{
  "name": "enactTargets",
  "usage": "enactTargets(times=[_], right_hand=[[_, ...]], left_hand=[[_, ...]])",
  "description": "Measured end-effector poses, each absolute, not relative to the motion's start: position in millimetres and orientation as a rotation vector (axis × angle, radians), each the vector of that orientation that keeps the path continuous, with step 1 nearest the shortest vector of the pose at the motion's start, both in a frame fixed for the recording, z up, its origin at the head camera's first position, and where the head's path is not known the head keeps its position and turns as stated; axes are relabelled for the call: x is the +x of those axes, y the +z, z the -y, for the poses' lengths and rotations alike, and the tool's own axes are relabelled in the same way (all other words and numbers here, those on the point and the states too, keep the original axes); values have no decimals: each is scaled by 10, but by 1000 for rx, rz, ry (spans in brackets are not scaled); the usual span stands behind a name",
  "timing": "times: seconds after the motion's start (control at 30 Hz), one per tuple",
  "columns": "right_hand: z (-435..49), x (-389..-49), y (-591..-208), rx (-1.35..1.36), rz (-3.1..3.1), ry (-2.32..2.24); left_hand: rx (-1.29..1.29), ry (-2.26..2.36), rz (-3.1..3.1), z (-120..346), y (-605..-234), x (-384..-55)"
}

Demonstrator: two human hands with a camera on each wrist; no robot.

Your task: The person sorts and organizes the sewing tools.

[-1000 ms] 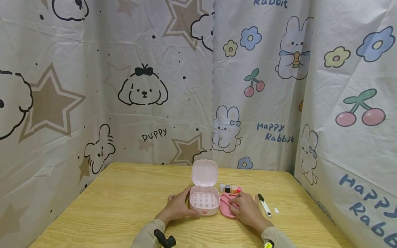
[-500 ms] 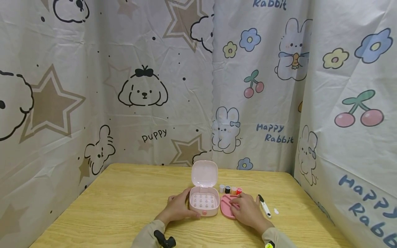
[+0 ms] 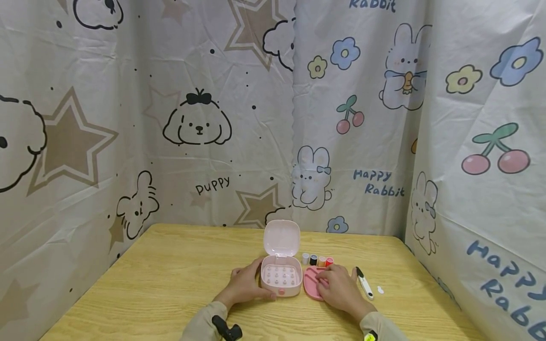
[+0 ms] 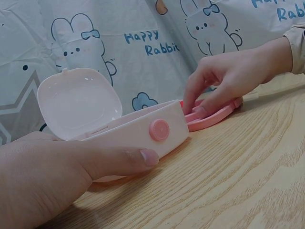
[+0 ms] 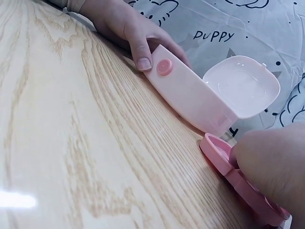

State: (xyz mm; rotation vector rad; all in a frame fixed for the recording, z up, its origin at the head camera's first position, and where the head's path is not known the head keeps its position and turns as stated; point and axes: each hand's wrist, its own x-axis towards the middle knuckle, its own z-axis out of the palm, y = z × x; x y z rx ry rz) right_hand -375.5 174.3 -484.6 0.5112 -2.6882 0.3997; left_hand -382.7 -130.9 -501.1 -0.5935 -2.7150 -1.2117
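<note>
A pale pink sewing box (image 3: 281, 277) stands on the table with its lid (image 3: 282, 237) raised; rows of small pegs line its floor. My left hand (image 3: 245, 285) grips its left side, thumb along the front beside the round pink button (image 4: 159, 130). Just right of the box lies a darker pink divided tray (image 3: 313, 286). My right hand (image 3: 340, 288) reaches into it from above and pinches at its inner divider with thumb and forefinger. The back of this hand hides part of the tray in the right wrist view.
Several thread spools (image 3: 313, 260) in white, black, orange and red stand in a row behind the tray. Right of my right hand lie white-and-black thread snips (image 3: 364, 284) and a small white flat piece (image 3: 380, 289). Patterned curtains (image 3: 192, 166) surround the wooden table (image 3: 183, 265).
The pink tray has shifted very slightly right, away from the box, with my right hand on it. My left hand and the box keep their place.
</note>
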Motion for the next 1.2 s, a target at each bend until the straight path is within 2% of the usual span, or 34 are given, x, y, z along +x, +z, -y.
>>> enactTargets(times=[0.8,1.2], right_hand=[[-1757,-3914,-4622,448,2657,494],[-1806,-4069,-4635,362,2616,512]], left_hand=[[-588,-1203,2735,1318,-5038,-3842],[-588,-1203,2726,1315,-5050,-3861]])
